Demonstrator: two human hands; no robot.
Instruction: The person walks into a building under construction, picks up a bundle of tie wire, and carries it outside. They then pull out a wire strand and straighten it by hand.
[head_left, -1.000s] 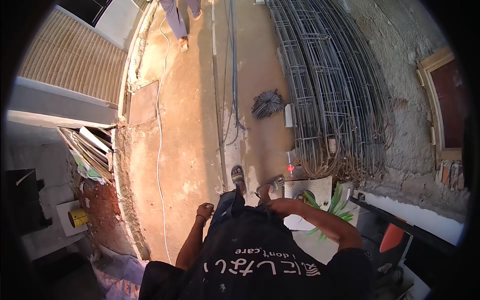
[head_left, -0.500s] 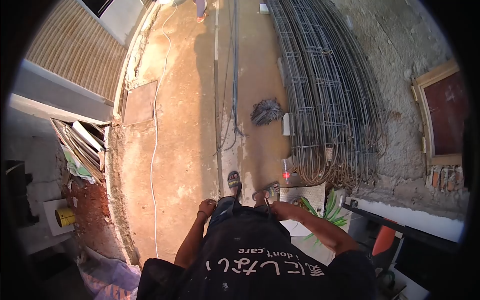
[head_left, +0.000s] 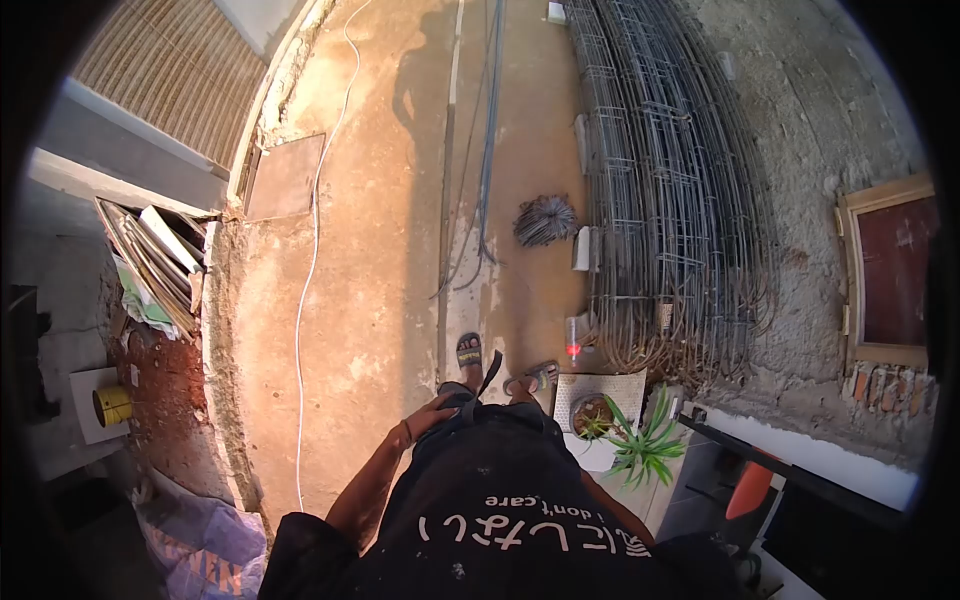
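Note:
My left hand (head_left: 430,414) rests at the front of my dark trousers, its fingers stretched out along the cloth near the waist. A dark strap (head_left: 491,371) sticks out from the waist just beyond that hand. My right forearm (head_left: 612,503) runs down behind my black T-shirt (head_left: 540,545), which hides the right hand. Below me, my feet in sandals (head_left: 468,349) stand on the concrete floor (head_left: 370,330).
Long rebar cages (head_left: 660,190) lie along the right wall. Nearby are a wire bundle (head_left: 545,220), a plastic bottle (head_left: 573,340) and a potted plant (head_left: 648,440). A white cable (head_left: 305,300) and loose rods (head_left: 487,150) run along the floor. Scrap boards (head_left: 150,265) lean at left.
My right hand has dropped from the waist and out of sight behind my body. My left hand has moved slightly right, its fingers now straighter. The walking person ahead has left the view.

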